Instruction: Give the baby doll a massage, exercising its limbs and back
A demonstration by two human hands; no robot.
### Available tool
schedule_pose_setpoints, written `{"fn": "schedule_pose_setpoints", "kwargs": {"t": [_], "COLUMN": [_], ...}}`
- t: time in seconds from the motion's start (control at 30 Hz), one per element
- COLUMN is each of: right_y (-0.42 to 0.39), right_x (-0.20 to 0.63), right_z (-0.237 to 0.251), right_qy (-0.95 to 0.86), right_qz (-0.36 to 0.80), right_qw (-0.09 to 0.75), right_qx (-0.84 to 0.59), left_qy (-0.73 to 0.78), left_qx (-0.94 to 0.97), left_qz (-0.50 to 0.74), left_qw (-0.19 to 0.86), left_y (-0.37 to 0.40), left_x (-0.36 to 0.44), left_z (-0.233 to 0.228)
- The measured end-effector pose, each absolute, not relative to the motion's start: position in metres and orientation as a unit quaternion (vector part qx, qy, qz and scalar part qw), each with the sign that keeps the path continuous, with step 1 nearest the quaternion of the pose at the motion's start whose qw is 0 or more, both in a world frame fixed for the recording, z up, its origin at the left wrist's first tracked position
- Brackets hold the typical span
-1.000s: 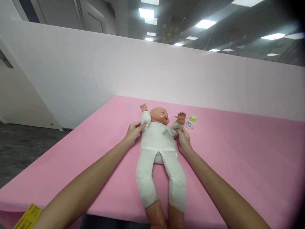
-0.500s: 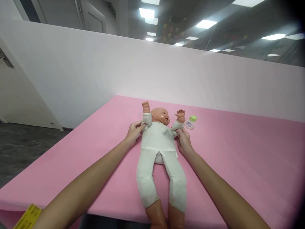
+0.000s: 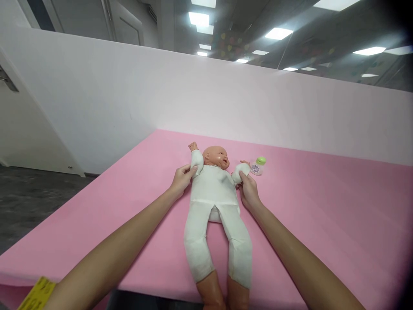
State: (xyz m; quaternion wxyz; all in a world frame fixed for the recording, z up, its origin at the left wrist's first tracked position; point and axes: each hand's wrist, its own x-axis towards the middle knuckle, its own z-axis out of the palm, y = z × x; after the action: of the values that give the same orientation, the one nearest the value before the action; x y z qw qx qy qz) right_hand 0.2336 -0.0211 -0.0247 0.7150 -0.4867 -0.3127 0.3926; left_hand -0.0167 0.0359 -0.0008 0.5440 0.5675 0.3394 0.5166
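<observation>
Doll (image 3: 214,196): lies on its back along the middle of the counter (image 3: 322,206), head toward 12 o'clock, legs toward 6 o'clock, bare feet at the near edge. White one-piece suit covers trunk, arms and legs.
Left hand (image 3: 181,179): at the doll's 9 o'clock, fingers curled and pinching the white sleeve of the upper arm on that side; that arm stands raised, small fist at about 11 o'clock of the head.
Right hand (image 3: 248,190): at the doll's 3 o'clock, fingers closed around the other sleeve near the shoulder; that arm lies lower, its small hand close to the bottle.
Bottle (image 3: 258,166): small, white, green cap, lying on the counter at 2 o'clock of the doll's head, just beside the doll's hand; whether they touch cannot be told.
Counter: pink covering, white wall (image 3: 129,94) behind it at 12 o'clock.
Wristband (image 3: 37,295): yellow, on the left forearm at the lower frame edge.
Step in hand (judgement): working both doll arms by the sleeves at the shoulders.
Handling note (judgement): grip arm and cloth together, not cloth alone, or the sleeve slides and bunches. Keep both sides even so the trunk stays flat and centred.
Risk (judgement): a wide sweep on the right side could knock the bottle; keep that arm's travel short of it.
</observation>
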Motion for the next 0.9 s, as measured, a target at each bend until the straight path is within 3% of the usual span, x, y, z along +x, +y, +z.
{"fn": "schedule_pose_setpoints", "kwargs": {"t": [0.9], "right_y": [-0.0215], "right_x": [0.2337], "right_z": [-0.0243], "right_qy": [-0.304], "right_qz": [0.396], "right_qw": [0.731], "right_qx": [-0.466], "left_qy": [0.333], "left_qx": [0.549], "left_qz": [0.537], "left_qw": [0.547], "left_y": [0.0376], "left_x": [-0.0159], "left_z": [-0.002]}}
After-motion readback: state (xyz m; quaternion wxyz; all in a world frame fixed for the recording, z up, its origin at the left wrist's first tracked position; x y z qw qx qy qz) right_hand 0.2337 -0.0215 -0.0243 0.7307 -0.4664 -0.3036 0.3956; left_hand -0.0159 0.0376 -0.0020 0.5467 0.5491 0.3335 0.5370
